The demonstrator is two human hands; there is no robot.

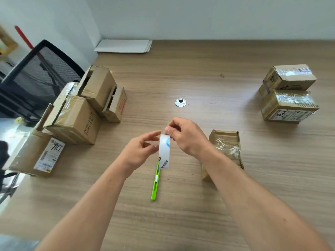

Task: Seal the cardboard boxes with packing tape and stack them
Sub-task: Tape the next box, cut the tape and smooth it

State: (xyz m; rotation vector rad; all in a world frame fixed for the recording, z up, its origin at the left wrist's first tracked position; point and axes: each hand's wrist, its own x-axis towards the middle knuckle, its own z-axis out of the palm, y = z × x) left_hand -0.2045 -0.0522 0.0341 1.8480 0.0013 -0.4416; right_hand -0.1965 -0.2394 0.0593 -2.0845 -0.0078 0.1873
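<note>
I hold a roll of clear packing tape point(164, 151) edge-on above the middle of the wooden table point(199, 73). My left hand point(139, 151) supports its left side with thumb and fingers. My right hand point(186, 136) pinches the top of the roll. A small cardboard box point(226, 147) lies just right of my right wrist, with crinkled tape on its top. Several open, unsealed boxes point(78, 113) crowd the table's left side. Two taped boxes point(288, 93) sit stacked at the far right.
A green utility knife point(155, 183) lies on the table under the tape roll. A round metal cable grommet point(180, 102) sits in the table's middle. Flat white cardboard sheets point(125, 46) lie at the far edge. A black mesh chair point(36, 73) stands left of the table.
</note>
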